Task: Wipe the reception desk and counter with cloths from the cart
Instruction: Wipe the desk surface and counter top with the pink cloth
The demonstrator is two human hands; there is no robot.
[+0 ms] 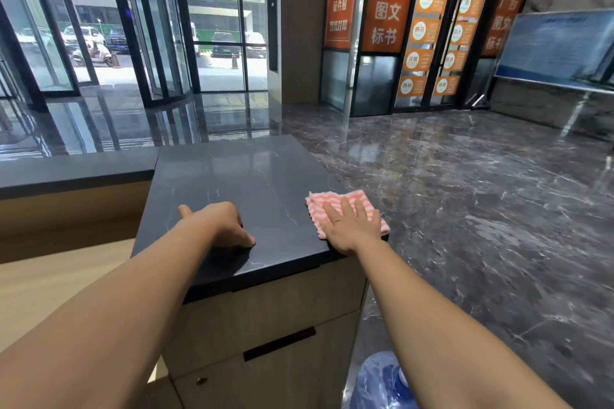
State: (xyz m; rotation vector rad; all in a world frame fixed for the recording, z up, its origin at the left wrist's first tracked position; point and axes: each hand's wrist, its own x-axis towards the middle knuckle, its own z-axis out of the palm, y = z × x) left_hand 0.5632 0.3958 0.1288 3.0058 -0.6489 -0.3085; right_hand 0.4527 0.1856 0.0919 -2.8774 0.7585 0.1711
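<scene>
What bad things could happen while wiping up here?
1. The pink striped cloth lies at the dark counter top's right edge, under the flat right hand; a push rightward could drop it onto the floor.
2. The left hand rests bare on the stone, so it may leave smudges.
3. A blue water jug stands below; a falling cloth might land on it.

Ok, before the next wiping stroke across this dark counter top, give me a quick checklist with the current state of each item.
1. Pink-and-white striped cloth under right hand: ok, palm flat on it.
2. Cloth fully on the dark stone counter top: not ok, its right part overhangs the edge.
3. Left hand bracing on the counter: ok, resting there, holding nothing.
4. Wiping path free of objects: ok.
5. Cloth dampness: cannot tell.
6. Blue water bottle on the floor below: ok, clear of the arms.
</scene>
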